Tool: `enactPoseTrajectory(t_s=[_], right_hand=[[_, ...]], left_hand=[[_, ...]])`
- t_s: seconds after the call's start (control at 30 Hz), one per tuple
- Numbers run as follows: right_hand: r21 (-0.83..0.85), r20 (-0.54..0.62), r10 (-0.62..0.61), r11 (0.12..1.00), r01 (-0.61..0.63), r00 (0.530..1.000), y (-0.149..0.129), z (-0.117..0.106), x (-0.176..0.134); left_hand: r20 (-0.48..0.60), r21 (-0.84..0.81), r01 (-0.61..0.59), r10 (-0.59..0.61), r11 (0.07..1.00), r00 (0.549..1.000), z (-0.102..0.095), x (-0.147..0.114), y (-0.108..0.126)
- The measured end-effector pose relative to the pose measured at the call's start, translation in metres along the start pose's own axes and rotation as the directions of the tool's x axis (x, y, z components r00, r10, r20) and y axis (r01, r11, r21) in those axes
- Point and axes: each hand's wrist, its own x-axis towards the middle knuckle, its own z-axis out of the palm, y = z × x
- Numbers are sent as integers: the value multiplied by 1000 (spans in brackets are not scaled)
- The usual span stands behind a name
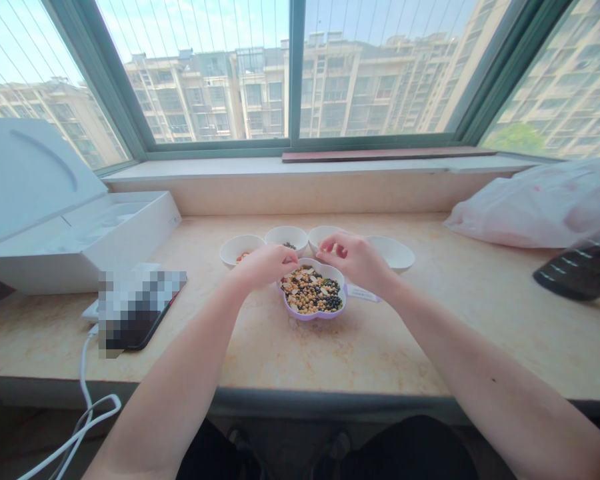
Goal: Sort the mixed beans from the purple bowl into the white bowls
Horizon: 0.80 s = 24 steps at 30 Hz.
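Here's your left hand (269,265), fingers curled at the lobed lilac-and-white, plastic-looking bowl (314,317), your right hand (353,257) bent by its far rim, any pinch impossible to tell; inside, small yellow and black beans (311,291) look hard, light, slippery: fingertips, mid-heap

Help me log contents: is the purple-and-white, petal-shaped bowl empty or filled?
Filled, though how deep I cannot tell: mixed yellow and black beans spread across the bowl, hiding its bottom.
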Motion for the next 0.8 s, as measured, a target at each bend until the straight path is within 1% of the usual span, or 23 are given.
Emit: enactPoseTrajectory(t_s=[0.13, 0.23, 0.53, 0.8], right_hand=[[4, -108, 21, 1000, -21, 994, 3, -4, 1], [16, -164, 35, 999, -33, 986, 0, -6, 2], [39, -223, 48, 998, -40, 974, -2, -6, 1], [75, -283, -36, 995, 59, 958, 0, -5, 2]], left_hand=[[0, -11, -1, 1, 1000, 1000, 1, 0, -1], [-1, -18, -3, 3, 1000, 1000, 2, -1, -1], [28, -14, 28, -28, 1000, 999, 1, -1, 2], [47, -11, 33, -33, 999, 998, 0, -2, 4]])
